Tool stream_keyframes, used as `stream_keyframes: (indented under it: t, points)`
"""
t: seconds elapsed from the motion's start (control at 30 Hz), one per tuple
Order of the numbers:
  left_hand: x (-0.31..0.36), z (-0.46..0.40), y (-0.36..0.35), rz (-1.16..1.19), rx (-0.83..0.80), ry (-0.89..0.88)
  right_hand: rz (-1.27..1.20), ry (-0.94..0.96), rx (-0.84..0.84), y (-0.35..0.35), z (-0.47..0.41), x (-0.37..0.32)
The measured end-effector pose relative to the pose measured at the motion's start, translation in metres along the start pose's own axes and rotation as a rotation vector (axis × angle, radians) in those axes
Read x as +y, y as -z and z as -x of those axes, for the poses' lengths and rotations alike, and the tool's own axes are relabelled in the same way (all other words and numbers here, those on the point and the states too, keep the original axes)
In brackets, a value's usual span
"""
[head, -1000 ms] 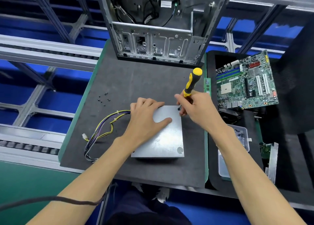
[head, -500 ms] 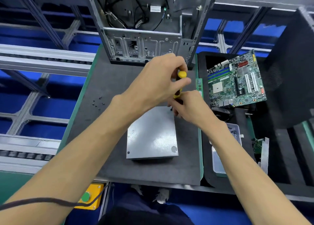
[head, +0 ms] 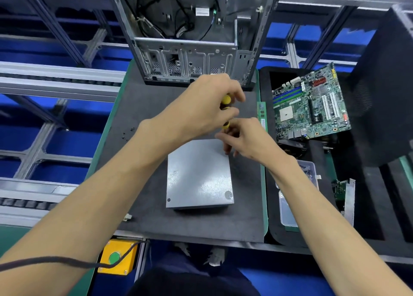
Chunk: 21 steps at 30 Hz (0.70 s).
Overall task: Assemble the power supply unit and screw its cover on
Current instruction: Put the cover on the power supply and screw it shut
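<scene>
The silver power supply unit (head: 199,175) lies flat on the dark mat (head: 143,206), cover side up. A yellow-and-black screwdriver (head: 225,101) stands upright over the unit's far right corner. My left hand (head: 205,107) grips the top of its handle. My right hand (head: 245,139) pinches the lower handle and shaft just above the cover; the tip is hidden by my fingers. Several small black screws (head: 127,133) lie loose on the mat to the left. My left forearm hides the unit's cable bundle, leaving just its white connector (head: 127,217) in sight.
An open computer case (head: 192,49) stands at the mat's far edge. A motherboard (head: 310,107) leans in a black tray on the right, with a RAM stick (head: 262,114) and a clear plastic box (head: 297,195) nearby. A yellow button box (head: 117,258) hangs below the front edge.
My left hand left the cover and moved up to grip the top of the screwdriver handle. My right hand slid lower on the tool. The view shifted slightly.
</scene>
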<state>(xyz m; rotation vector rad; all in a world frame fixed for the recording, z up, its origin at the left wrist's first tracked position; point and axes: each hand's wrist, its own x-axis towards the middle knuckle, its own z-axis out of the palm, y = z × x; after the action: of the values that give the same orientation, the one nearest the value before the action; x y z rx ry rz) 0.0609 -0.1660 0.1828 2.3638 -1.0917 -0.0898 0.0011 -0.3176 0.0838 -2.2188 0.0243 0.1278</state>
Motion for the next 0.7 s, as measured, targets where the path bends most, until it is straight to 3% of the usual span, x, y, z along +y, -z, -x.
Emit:
stream_keyframes:
  t: [0.13,0.37,0.57,0.7]
  points:
    - [-0.002,-0.002,-0.001,-0.087,0.028,0.062,-0.050,-0.018,0.009,0.001,-0.004,0.005]
    - [0.002,-0.008,0.011,-0.106,-0.250,-0.069,-0.157,0.024,0.002,0.007,0.000,0.009]
    - [-0.001,-0.007,0.003,-0.134,-0.105,-0.015,-0.072,0.044,0.061,0.011,-0.001,0.007]
    - [0.003,-0.008,0.003,-0.091,-0.213,-0.073,-0.096,0.054,0.045,0.013,0.002,0.006]
